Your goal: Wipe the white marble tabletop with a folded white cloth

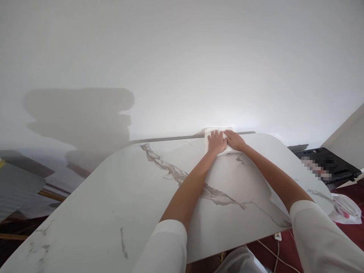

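Marble-patterned tabletop [153, 197], pale with grey-brown veining, extends across the lower frame against a plain white wall [182, 68]. White cloth [229, 151] lies at the tabletop's far edge, right of the frame's centre. Left hand [217, 142] rests on it, fingers slightly spread, palm down. Right hand [234, 139] is alongside, fingers extended, also pressing the cloth; neither visibly grips it. Black case [338, 163] observed at right; clear plastic bag [345, 208] at lower right.

The tabletop [127, 197] is white with grey-brown marbled veins; the cloth [209, 140] is plain white.
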The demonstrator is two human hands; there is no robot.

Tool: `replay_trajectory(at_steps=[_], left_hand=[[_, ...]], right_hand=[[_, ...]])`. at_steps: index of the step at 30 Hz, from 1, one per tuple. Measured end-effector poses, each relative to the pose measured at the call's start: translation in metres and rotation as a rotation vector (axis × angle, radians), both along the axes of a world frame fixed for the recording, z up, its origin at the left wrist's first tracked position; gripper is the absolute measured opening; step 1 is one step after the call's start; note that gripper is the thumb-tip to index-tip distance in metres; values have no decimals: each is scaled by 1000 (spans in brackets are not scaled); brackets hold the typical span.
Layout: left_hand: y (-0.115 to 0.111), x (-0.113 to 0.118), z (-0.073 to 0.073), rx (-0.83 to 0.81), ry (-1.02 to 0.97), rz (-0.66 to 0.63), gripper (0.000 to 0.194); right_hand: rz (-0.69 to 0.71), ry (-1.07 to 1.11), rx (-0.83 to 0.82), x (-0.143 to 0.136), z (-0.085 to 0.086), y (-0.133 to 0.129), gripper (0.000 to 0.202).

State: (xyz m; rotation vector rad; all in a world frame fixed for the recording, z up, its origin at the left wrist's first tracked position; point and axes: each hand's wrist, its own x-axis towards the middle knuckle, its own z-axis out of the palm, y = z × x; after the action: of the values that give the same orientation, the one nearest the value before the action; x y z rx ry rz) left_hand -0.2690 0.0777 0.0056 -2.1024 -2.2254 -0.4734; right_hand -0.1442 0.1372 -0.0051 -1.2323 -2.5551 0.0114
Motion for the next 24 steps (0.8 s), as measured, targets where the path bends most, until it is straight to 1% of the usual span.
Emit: replay_trajectory(at_steps=[4, 6, 9, 15, 24], left_hand=[[3, 7, 0, 6, -14, 10, 51], [-2, 7, 0, -1, -12, -2, 52], [-15, 7, 0, -1, -2, -24, 54], [-51, 17, -1, -15, 20, -57, 54], [-125, 31, -1, -68, 39, -46, 57]], right_hand=[[-28, -21, -12, 5, 4, 1, 52], [-53, -40, -13, 4, 4, -6, 53], [-72, -52, -19, 5, 4, -23, 55], [-88, -54, 8, 15, 2, -64, 55], [-24, -84, -31, 35, 2, -133, 57]])
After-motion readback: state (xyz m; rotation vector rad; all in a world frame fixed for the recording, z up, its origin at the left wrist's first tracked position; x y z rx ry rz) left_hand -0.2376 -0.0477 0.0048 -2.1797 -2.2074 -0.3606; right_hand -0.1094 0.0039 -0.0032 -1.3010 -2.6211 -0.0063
